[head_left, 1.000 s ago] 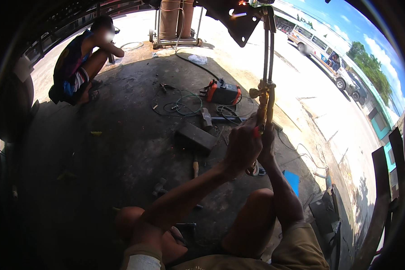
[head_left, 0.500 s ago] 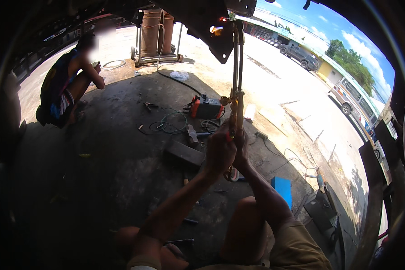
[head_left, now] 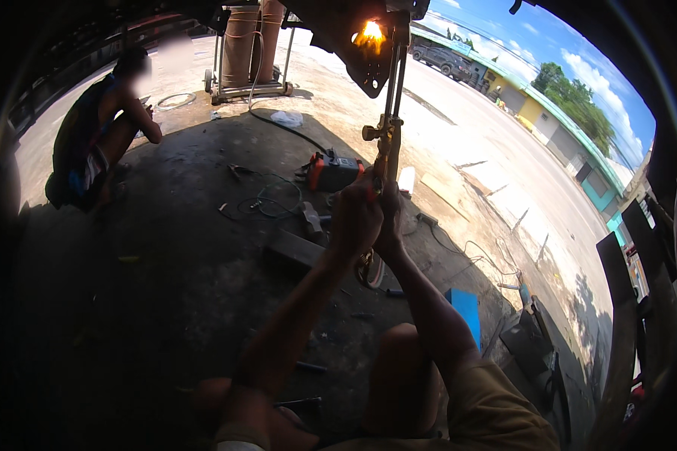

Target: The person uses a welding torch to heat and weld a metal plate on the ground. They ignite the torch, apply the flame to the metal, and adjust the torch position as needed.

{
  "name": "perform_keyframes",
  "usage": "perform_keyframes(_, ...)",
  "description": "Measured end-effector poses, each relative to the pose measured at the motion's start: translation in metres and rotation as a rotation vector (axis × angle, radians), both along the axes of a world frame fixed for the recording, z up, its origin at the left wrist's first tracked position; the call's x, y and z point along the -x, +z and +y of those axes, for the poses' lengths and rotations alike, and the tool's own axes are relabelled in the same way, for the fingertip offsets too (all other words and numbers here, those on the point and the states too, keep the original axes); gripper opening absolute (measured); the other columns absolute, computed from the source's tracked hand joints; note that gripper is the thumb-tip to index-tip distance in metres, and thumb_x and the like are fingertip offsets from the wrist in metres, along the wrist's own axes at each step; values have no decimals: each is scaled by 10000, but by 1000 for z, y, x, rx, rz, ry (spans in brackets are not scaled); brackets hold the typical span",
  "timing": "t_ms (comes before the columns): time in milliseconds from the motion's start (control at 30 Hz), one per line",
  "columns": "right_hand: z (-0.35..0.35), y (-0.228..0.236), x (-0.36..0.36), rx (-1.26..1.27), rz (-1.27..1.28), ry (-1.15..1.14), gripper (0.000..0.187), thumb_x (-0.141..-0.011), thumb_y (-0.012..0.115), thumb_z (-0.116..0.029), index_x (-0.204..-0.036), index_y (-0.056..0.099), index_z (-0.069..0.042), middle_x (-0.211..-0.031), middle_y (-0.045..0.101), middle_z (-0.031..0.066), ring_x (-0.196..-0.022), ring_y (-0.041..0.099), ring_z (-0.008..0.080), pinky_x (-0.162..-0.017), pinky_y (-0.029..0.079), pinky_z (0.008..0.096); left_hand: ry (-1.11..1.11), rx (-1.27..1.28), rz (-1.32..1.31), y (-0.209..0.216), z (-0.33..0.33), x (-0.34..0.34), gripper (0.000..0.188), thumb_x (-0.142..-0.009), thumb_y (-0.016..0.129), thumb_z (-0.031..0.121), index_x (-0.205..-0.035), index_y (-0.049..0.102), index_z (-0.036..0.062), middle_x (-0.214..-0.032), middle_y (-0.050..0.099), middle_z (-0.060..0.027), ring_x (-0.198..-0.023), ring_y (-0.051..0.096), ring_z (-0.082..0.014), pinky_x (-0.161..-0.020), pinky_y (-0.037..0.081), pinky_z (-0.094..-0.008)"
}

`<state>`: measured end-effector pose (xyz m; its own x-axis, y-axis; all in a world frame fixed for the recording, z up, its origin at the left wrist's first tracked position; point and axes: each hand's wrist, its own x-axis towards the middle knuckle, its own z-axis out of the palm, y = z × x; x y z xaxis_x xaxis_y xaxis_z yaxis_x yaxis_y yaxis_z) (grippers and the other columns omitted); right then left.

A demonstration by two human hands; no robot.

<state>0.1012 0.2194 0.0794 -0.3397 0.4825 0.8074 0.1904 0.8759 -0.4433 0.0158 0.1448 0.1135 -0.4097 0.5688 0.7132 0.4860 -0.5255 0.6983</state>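
Observation:
Both my hands grip a brass cutting torch held upright in front of me. My left hand is wrapped round its handle, and my right hand closes on the same handle from the right. The torch's long tubes reach up to a dark metal plate overhead. A bright orange flame with falling sparks glows at a hole in that plate. Hoses hang in a loop below my hands. The torch tip itself is hard to make out against the dark metal.
A black-and-orange welding machine stands ahead, near a hammer and a dark steel block. A person squats at the left. Gas cylinders stand on a cart behind. A blue box lies at the right.
The glow at the plate has grown brighter, and sparks now drop from it. My hands and the torch have shifted slightly left in view. The white van at the right has left the view.

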Motion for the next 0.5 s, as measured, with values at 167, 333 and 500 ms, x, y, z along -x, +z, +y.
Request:
perform_keyframes(167, -2, 2, 4, 48, -34, -59, 362, -1007, 444, -246, -1226, 551, 21, -1042, 603, 217, -929, 620, 380, -783, 491, 450, -12, 55, -24, 8, -7, 2, 296, -911, 521, 38, -1182, 640, 28, -962, 694, -259, -957, 670, -437, -772, 564, -501)
perform_keyframes(333, -1, 4, 9, 39, -33, -72, 338, -988, 474, -242, -1194, 537, 19, -1022, 592, 218, -918, 609, 410, -766, 483, 464, 7, 35, 19, 3, 0, 7, 227, -903, 523, 51, -1078, 656, -5, -911, 686, -276, -942, 668, -450, -768, 558, -517)
perform_keyframes(500, 0, 7, 9, -29, -12, -65, 338, -1006, 466, -277, -1166, 532, 14, -974, 576, 203, -860, 589, 395, -742, 471, 461, 145, 309, 34, 4, 0, 5, 239, -899, 599, 163, -1014, 703, -18, -835, 699, -269, -839, 711, -420, -774, 581, -484)
